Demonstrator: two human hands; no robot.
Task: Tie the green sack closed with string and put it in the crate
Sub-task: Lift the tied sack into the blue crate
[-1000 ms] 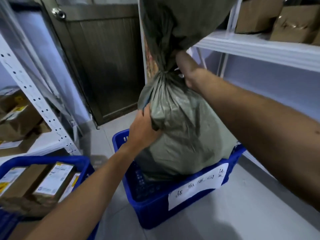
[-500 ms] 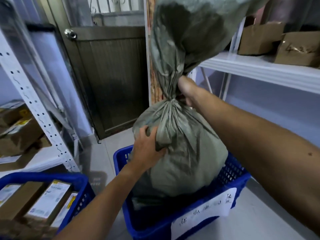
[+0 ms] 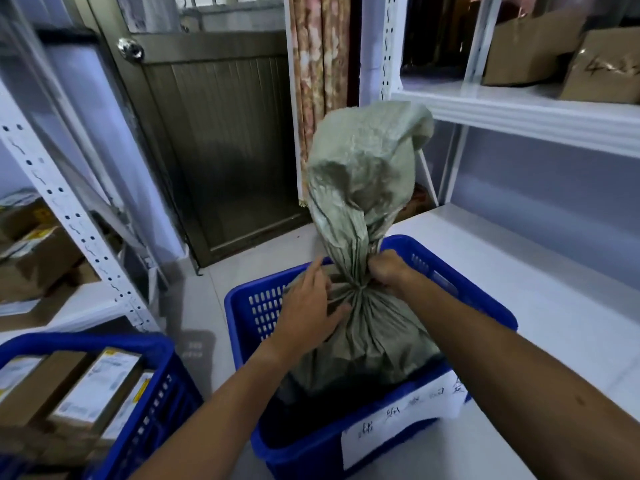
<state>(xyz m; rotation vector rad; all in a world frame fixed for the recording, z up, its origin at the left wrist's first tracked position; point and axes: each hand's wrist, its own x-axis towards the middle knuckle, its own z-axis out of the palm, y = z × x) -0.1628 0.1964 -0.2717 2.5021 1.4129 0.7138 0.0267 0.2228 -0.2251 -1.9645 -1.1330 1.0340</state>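
Observation:
The green woven sack [image 3: 374, 327] sits inside the blue crate [image 3: 349, 441] on the floor, its neck cinched tight and its loose top [image 3: 360, 168] standing upright above the tie. My right hand [image 3: 389, 271] is closed around the neck on its right side. On the sack's left shoulder just below the neck rests my left hand [image 3: 308, 313], pressed flat with its fingers spread. The string itself is too thin to make out at the cinch. A white paper label [image 3: 398, 424] with handwriting is on the crate's front.
A second blue crate [image 3: 145, 386] holding cardboard boxes stands at the lower left. White metal shelving with boxes flanks both sides, with a low white shelf [image 3: 519, 271] right beside the crate. A dark door [image 3: 221, 140] and a patterned curtain [image 3: 318, 64] are behind.
The sack has come down from being held up in the air into the crate. My right hand came down with the neck; my left hand moved from the sack's side up near the neck.

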